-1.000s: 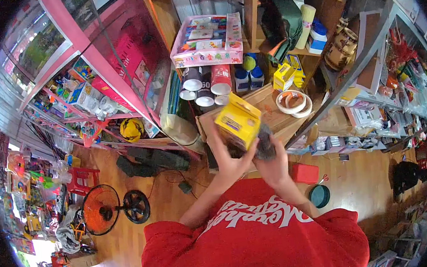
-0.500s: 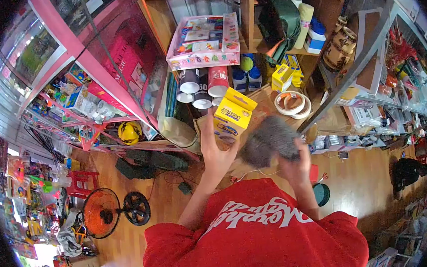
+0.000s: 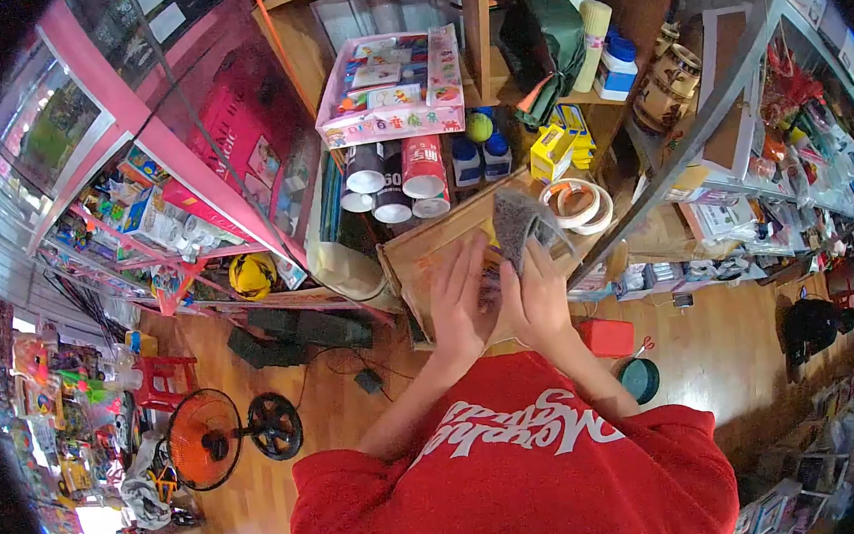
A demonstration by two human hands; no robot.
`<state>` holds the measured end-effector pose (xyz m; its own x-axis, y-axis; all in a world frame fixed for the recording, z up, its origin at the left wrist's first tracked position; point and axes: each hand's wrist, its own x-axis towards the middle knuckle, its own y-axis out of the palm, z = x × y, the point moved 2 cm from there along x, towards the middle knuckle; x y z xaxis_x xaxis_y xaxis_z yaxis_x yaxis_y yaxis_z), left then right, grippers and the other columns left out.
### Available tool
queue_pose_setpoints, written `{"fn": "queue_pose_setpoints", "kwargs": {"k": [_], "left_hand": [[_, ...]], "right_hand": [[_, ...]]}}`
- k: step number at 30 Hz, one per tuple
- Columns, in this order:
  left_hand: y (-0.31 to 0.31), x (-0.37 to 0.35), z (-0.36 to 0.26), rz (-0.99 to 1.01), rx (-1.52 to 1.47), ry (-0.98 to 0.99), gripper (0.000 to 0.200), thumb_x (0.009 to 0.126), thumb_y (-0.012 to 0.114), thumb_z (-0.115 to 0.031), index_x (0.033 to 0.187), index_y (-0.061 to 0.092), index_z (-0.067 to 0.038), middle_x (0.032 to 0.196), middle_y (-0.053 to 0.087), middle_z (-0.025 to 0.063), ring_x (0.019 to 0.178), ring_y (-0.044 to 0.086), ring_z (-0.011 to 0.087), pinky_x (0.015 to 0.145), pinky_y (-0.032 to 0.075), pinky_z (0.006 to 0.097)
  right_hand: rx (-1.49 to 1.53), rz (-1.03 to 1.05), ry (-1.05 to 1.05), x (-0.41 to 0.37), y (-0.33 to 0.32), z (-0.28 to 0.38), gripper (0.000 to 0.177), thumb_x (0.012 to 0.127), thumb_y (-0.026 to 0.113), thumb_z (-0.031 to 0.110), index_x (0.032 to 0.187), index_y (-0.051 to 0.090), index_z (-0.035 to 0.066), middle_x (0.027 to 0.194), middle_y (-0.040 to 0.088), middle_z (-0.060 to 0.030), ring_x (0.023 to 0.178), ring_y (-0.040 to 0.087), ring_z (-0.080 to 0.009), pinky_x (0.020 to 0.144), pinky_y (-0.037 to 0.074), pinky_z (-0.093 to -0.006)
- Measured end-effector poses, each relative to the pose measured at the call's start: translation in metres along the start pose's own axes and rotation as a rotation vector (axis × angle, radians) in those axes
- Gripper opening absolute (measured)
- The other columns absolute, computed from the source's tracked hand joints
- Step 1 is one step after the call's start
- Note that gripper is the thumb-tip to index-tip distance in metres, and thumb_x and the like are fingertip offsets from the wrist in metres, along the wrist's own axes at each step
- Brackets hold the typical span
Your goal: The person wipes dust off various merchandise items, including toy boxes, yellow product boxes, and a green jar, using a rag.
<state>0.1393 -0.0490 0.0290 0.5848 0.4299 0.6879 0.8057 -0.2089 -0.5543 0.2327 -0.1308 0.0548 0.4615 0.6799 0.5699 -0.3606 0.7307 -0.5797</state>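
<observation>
Close together in front of my chest, both hands are over a cardboard box [image 3: 411,253]. My left hand [image 3: 460,305] is closed along the side of a small yellow printed box [image 3: 490,234], its fingers long against it. Most of that yellow box is hidden between my hands; only slivers show. My right hand [image 3: 542,298] grips a dark grey fuzzy cloth [image 3: 526,221], which stands up above the fingers and lies against the yellow box. How the right fingertips sit under the cloth is hidden.
Tape rolls [image 3: 578,205] and yellow boxes [image 3: 560,146] stand at the back right. Spray cans [image 3: 394,199] lie under a pink-edged display tray [image 3: 391,124]. A metal shelf post [image 3: 642,195] slants close on the right. A fan [image 3: 205,440] stands on the floor at left.
My hands have come together. The cloth has moved left and up against the yellow box, which is now mostly covered. The view has shifted slightly, and more of the cardboard box shows.
</observation>
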Motion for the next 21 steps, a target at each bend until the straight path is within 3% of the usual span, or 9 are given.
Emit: {"fn": "queue_pose_setpoints", "kwargs": {"k": [3,6,9,12,18,21], "left_hand": [[0.007,-0.009,0.000,-0.022,-0.079,-0.035,0.077,0.062,0.068,-0.002,0.134,0.042,0.000,0.132,0.049,0.0176,0.117,0.049,0.0355,0.098,0.038,0.0431],[0.001,-0.004,0.014,-0.048,-0.172,-0.152,0.078,0.061,0.068,-0.001,0.134,0.041,0.001,0.130,0.050,0.0187,0.115,0.050,0.0357,0.096,0.039,0.0427],[-0.015,0.000,0.019,-0.044,-0.166,-0.262,0.078,0.061,0.069,0.000,0.135,0.041,-0.001,0.125,0.053,0.0200,0.111,0.053,0.0361,0.092,0.043,0.0395],[-0.011,-0.003,0.006,-0.052,-0.149,-0.154,0.079,0.060,0.071,-0.001,0.134,0.042,-0.002,0.122,0.055,0.0197,0.109,0.054,0.0361,0.090,0.044,0.0383],[-0.012,-0.003,0.015,-0.120,-0.152,-0.243,0.081,0.057,0.073,0.001,0.132,0.044,-0.003,0.118,0.056,0.0190,0.104,0.057,0.0356,0.088,0.046,0.0380],[-0.021,-0.002,0.020,-0.176,-0.095,-0.315,0.084,0.056,0.073,0.002,0.134,0.042,-0.003,0.120,0.056,0.0191,0.106,0.057,0.0348,0.088,0.047,0.0375]], "right_hand": [[0.042,-0.052,-0.108,0.017,0.005,0.005,0.025,0.086,0.049,0.006,0.106,0.054,-0.008,0.102,0.055,-0.0291,0.089,0.053,-0.0464,0.078,0.043,-0.0486],[0.063,0.117,-0.034,0.009,0.007,0.002,0.025,0.086,0.049,0.005,0.106,0.054,-0.008,0.102,0.055,-0.0293,0.089,0.053,-0.0467,0.078,0.044,-0.0474],[0.163,0.062,-0.090,-0.005,-0.002,0.010,0.024,0.086,0.048,0.005,0.105,0.054,-0.008,0.100,0.055,-0.0276,0.087,0.053,-0.0461,0.076,0.044,-0.0456],[0.156,0.030,-0.143,0.002,-0.005,0.007,0.024,0.086,0.048,0.005,0.106,0.054,-0.008,0.100,0.056,-0.0266,0.088,0.054,-0.0447,0.076,0.045,-0.0440],[0.209,0.217,-0.109,0.010,0.000,-0.010,0.030,0.083,0.055,0.008,0.108,0.053,-0.008,0.100,0.055,-0.0280,0.084,0.054,-0.0436,0.075,0.046,-0.0468],[0.263,0.128,-0.170,-0.009,-0.002,-0.025,0.026,0.085,0.054,0.011,0.104,0.054,-0.007,0.098,0.055,-0.0272,0.078,0.054,-0.0430,0.072,0.047,-0.0438]]}}
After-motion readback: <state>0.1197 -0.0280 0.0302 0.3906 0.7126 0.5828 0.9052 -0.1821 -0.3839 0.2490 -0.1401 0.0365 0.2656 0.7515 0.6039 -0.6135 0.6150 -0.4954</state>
